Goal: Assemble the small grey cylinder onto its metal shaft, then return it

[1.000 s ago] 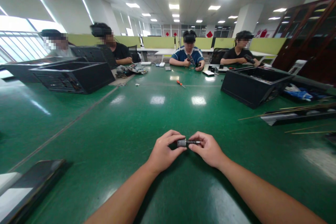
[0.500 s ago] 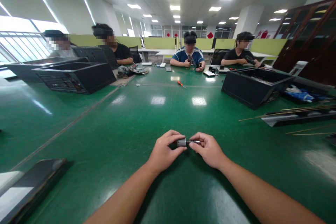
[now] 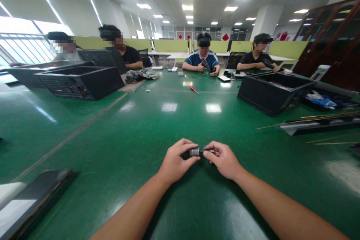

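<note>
**Grey part pinched at both ends!**

And here's the left hand, narrow around the grey barrel end, thumb opposite fingers; the right hand nips the slim shaft on the other side. All this over the worktop, well towards its near edge! Up towards the far edge lies an orange screwdriver; a black case sits towards the right edge.

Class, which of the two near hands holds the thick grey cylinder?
The left hand: it clasps the grey cylinder, whereas the right hand pinches the thin shaft at the cylinder's end.
</note>
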Motion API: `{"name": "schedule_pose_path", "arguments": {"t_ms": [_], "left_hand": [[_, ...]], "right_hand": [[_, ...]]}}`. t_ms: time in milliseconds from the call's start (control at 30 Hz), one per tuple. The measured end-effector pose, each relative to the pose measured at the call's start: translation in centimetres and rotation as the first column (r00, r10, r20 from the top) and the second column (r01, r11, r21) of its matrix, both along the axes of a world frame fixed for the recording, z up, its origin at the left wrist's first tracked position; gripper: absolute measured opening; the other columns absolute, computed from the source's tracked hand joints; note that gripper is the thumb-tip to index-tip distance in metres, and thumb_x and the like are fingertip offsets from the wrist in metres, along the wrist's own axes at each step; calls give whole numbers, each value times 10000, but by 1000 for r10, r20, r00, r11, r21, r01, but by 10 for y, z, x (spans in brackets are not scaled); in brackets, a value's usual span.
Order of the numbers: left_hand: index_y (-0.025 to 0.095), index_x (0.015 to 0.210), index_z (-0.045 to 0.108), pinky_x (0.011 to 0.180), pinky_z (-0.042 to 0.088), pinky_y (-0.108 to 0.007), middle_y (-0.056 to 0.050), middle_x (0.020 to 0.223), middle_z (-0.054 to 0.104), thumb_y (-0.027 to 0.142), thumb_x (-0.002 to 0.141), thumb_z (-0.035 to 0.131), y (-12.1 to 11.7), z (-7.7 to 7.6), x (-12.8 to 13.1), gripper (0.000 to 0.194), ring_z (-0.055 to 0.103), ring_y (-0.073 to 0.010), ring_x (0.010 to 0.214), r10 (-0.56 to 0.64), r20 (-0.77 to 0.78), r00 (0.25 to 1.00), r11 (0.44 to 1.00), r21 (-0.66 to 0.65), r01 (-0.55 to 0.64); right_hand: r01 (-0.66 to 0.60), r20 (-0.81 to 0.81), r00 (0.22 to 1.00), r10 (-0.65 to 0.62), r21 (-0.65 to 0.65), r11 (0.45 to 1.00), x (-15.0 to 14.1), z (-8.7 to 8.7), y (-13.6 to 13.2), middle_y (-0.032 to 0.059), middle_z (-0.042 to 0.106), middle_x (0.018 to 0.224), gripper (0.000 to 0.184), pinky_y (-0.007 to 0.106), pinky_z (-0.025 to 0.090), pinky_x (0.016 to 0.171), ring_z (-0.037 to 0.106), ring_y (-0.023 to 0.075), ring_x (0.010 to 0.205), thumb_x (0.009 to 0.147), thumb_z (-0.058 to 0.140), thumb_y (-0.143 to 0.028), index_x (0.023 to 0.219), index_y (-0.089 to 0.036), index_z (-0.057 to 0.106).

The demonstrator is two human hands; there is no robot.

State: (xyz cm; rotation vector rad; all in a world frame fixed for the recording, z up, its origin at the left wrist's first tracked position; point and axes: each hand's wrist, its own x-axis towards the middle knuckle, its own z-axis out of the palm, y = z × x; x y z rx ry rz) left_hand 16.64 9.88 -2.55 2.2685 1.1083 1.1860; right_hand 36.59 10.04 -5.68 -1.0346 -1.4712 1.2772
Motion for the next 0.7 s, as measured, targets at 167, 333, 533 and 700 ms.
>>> {"name": "schedule_pose_path", "arguments": {"t_ms": [167, 333, 533, 700], "left_hand": [[221, 1005, 708, 782, 523, -287, -42, 944, 675, 207, 736, 761, 0, 0, 0, 274, 644, -164, 874, -1, 4, 1000, 1000, -4, 1], [220, 1015, 707, 779, 528, -297, -49, 950, 678, 217, 750, 747, 0, -2, -1, 268, 644, -169, 871, -2, -2, 1000, 1000, -6, 2], [223, 1016, 707, 790, 532, -304, -50, 955, 679, 219, 749, 749, 0, -1, -1, 270, 648, -174, 881, 2, -7, 1000, 1000, -12, -3], [218, 996, 713, 772, 535, -290, -47, 936, 682, 203, 739, 753, 0, 1, 0, 261, 652, -171, 864, 7, -1, 1000, 1000, 4, -7]], "right_hand": [[-3, 0, 1000, 3, 7, 1000, 1, -1, 1, 5, 603, 726, 200, 240, 420, 556, 528, 117, 605, 796, 672, -329, 885, -152, 641], [2, 1, 1000, -2, 8, 1000, 1, -2, 0, 11, 611, 738, 214, 237, 413, 543, 513, 107, 584, 794, 672, -328, 898, -145, 636], [5, 17, 1000, -5, 4, 1000, 1, -1, -1, 2, 605, 721, 224, 235, 403, 531, 490, 99, 550, 788, 673, -340, 909, -157, 631], [3, 21, 1000, -3, 1, 1000, 1, 1, -1, 2, 606, 725, 216, 237, 401, 535, 491, 100, 549, 788, 673, -336, 903, -158, 632]]}}
